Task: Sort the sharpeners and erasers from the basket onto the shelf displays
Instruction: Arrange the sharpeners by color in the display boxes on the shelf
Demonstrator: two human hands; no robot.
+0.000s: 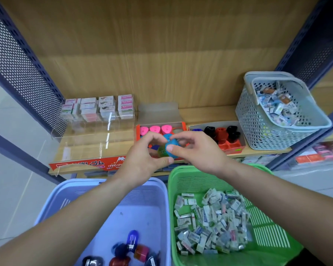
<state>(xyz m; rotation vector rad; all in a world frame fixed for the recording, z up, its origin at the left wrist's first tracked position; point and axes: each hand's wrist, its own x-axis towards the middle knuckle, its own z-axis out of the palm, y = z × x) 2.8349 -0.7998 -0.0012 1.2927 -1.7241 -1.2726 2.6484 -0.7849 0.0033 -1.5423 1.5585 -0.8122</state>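
Note:
Both hands meet in front of the shelf over an orange display box (183, 126) that holds pink sharpeners (155, 129). My left hand (142, 160) and my right hand (196, 148) each pinch a blue and green sharpener (167, 147) between thumb and fingers. Below, a lilac basket (112, 191) holds several blue, red and black sharpeners (132, 248). A green basket (267, 237) beside it is heaped with wrapped erasers (210, 221).
A clear acrylic display (96, 135) with stacked eraser boxes (98, 107) stands at the shelf's left. A grey tray of black and red sharpeners (223, 134) sits right of the orange box. A grey-blue basket (258, 121) of small packets stands at the shelf's right end.

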